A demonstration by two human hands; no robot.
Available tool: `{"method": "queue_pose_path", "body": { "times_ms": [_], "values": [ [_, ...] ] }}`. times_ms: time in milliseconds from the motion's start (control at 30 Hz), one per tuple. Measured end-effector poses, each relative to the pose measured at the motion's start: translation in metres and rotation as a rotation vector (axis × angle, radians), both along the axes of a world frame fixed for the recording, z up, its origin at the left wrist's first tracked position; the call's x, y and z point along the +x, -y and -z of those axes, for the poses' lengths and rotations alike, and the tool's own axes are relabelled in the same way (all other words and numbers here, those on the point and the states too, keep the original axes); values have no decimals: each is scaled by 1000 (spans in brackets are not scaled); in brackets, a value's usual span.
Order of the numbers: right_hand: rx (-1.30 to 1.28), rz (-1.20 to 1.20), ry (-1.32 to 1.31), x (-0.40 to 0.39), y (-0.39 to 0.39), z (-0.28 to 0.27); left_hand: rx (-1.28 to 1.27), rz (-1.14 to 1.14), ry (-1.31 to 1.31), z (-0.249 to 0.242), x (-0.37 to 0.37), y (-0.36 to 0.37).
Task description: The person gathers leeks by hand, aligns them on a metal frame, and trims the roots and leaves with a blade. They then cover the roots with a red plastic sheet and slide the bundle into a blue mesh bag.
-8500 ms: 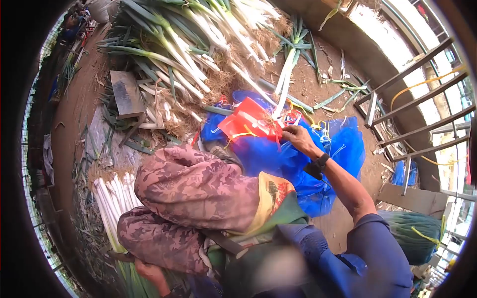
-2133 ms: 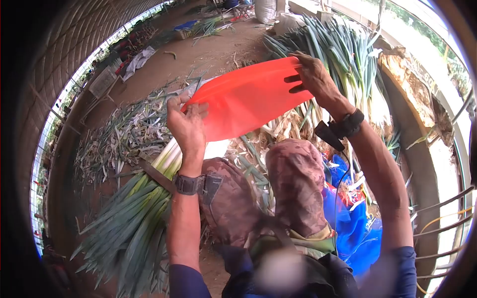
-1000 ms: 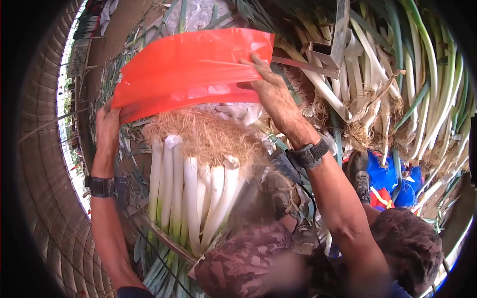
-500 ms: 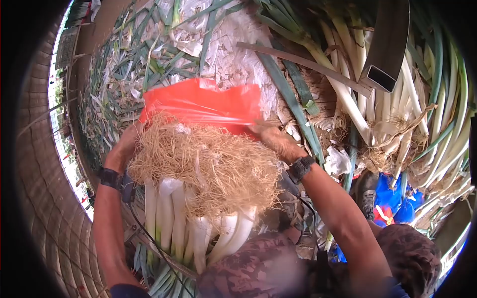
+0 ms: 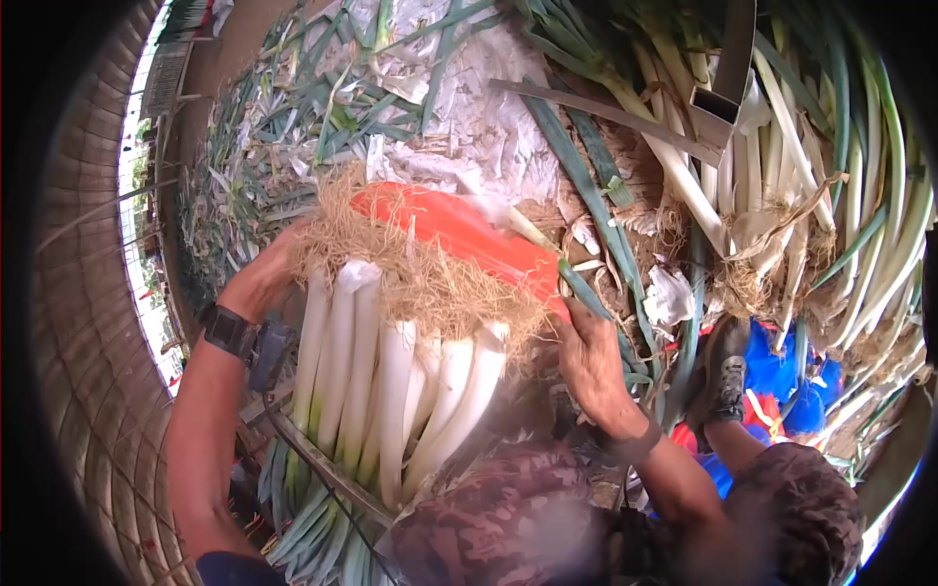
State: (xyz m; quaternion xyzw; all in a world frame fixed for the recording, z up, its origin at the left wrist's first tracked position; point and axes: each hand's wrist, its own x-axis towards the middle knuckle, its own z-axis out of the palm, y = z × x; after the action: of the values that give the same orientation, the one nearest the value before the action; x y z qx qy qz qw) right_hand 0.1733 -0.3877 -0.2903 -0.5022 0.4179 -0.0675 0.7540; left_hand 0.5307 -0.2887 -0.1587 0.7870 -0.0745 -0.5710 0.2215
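A bundle of leeks lies with its white stalks toward me and its shaggy tan roots pointing away. Red plastic is drawn along the far side of the roots, partly behind loose strands. My right hand, closed, pinches the plastic's right corner beside the bundle. At the left end of the roots is my left hand; its fingers are hidden behind them. Under the stalks runs a narrow bar, with green leaves hanging below it.
More leeks are piled at the right, near a square metal tube and a flat metal strip. Cut leaf scraps litter the far left ground. Blue plastic lies by my shoe.
My right hand has come nearer and lower, pulling the red plastic's right corner with it. The plastic now looks narrower and slants down to the right. The view has shifted a little.
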Motion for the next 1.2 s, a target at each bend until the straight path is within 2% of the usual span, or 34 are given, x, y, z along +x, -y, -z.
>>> {"method": "queue_pose_path", "body": {
  "times_ms": [33,100,167,233,267,300,333,367,433,467,500,567,700,767,800,833,900,967,1033,1133,1200],
  "values": [
    [0,-3,8,-6,-4,-8,68,60,66,-3,-6,4],
    [-717,-168,41,-16,-10,-17,12,3,132,-2,-4,-5],
    [-800,-169,78,-14,-7,-11,3,-24,225,-10,-9,-4],
    [-914,47,218,-2,5,2,-47,7,325,-11,-24,0],
    [-46,122,191,-6,8,-10,-95,36,417,-9,-33,2],
    [171,84,210,-8,16,-5,-145,63,511,-7,-42,3],
    [309,112,307,-8,13,5,-182,-96,603,2,-50,4],
    [446,140,401,-6,10,15,-192,-100,609,7,-55,5],
    [437,112,423,-1,22,3,-226,242,1174,14,-63,3],
    [435,91,437,1,31,-6,-274,184,1287,20,-70,5],
    [425,19,429,3,41,-17,-276,176,1286,25,-73,6],
    [314,-5,376,18,47,-21,-345,351,1565,31,-71,4],
    [207,-171,352,45,62,-59,-266,443,1551,19,-73,6],
    [53,-277,222,57,62,-81,-226,455,1543,16,-74,5],
    [-114,-326,186,63,58,-84,-253,535,1596,16,-74,6],
    [-117,-327,182,67,53,-86,-279,616,1646,15,-74,5],
    [-470,-294,91,75,45,-88,-291,659,1655,13,-78,6],
    [-511,-311,73,74,44,-89,-300,708,1669,7,-78,5],
    [-519,-324,36,71,45,-90,-137,701,1593,1,-77,2],
    [-649,-241,36,68,33,-93,-283,818,1513,-16,-61,-38],
    [-682,-255,41,70,30,-100,-229,806,1529,-26,-72,-60]
  ]
}}
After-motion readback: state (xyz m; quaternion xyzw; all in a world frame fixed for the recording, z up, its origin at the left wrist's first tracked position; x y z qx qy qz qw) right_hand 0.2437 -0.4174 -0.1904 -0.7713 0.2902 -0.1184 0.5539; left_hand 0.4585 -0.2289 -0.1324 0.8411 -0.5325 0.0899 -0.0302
